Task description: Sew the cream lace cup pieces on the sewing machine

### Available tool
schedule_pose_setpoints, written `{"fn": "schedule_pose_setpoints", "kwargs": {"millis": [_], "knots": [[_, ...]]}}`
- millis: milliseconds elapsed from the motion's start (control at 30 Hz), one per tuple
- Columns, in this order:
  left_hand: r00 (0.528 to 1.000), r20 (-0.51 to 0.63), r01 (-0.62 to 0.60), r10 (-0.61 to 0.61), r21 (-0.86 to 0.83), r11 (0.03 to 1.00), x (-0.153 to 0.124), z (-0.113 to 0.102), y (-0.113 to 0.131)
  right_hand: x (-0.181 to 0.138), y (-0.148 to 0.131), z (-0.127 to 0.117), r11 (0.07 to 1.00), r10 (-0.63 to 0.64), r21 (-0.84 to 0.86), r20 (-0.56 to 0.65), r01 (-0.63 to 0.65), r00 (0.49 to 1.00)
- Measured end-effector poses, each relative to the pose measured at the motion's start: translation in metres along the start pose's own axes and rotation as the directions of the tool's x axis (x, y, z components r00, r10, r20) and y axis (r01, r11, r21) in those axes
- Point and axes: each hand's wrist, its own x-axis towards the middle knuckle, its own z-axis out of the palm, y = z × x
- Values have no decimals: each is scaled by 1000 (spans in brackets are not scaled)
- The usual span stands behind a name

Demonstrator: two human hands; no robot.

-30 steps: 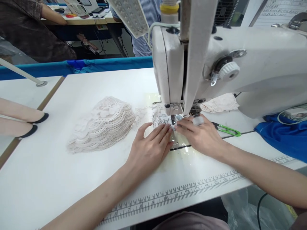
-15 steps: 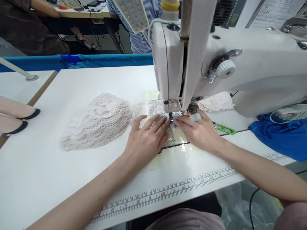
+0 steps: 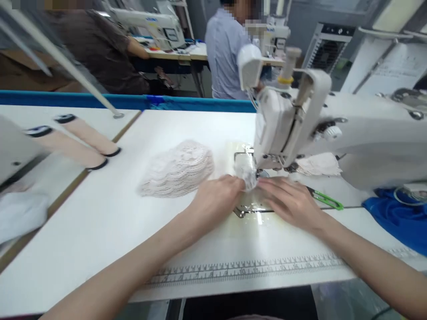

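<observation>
A white tabletop (image 3: 110, 222) with a printed ruler carries a white sewing machine (image 3: 373, 118). To its left lies a layered stack of cream scalloped lace (image 3: 180, 171). The left hand (image 3: 216, 198) curls, its grip blurred; the right hand (image 3: 293, 201) extends its fingers. At their fingertips, a sheer white lace piece (image 3: 245, 170) lies beside the presser foot (image 3: 258, 174). Green snips (image 3: 327, 201) lie near the right hand.

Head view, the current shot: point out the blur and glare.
In the head view, blur softens the left hand, right hand and lace pile; in the same head view, glare glints on the shiny plate near the hands.
</observation>
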Motion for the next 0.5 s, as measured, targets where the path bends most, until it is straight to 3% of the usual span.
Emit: {"fn": "schedule_pose_setpoints", "kwargs": {"millis": [67, 100, 200, 233, 300, 367, 433, 500], "knots": [[976, 168, -90, 137, -260, 961, -12, -22, 8, 3, -14, -3, 947, 25, 311, 169, -77, 985], [964, 204, -84, 168, -364, 927, -18, -31, 10, 5, -22, -5, 884, 88, 422, 277, -203, 957], [955, 256, 43, 148, -617, 786, -34, -44, 5, 15, -44, -7, 563, 129, 621, 585, -545, 800], [957, 263, 96, 124, -689, 719, -40, -44, -1, 18, -50, -8, 450, 110, 655, 634, -607, 766], [957, 276, 178, 90, -802, 570, -53, -40, -18, 25, -60, -7, 292, 80, 702, 659, -650, 748], [946, 315, 247, 73, -851, 464, -70, -34, -38, 32, -68, -6, 252, 70, 723, 650, -644, 757], [941, 338, 312, 11, -882, 352, -88, -32, -57, 41, -76, -5, 300, 75, 725, 630, -620, 773], [950, 291, 311, -115, -915, 255, -102, -36, -74, 57, -85, -4, 369, 70, 745, 573, -555, 816]]}}
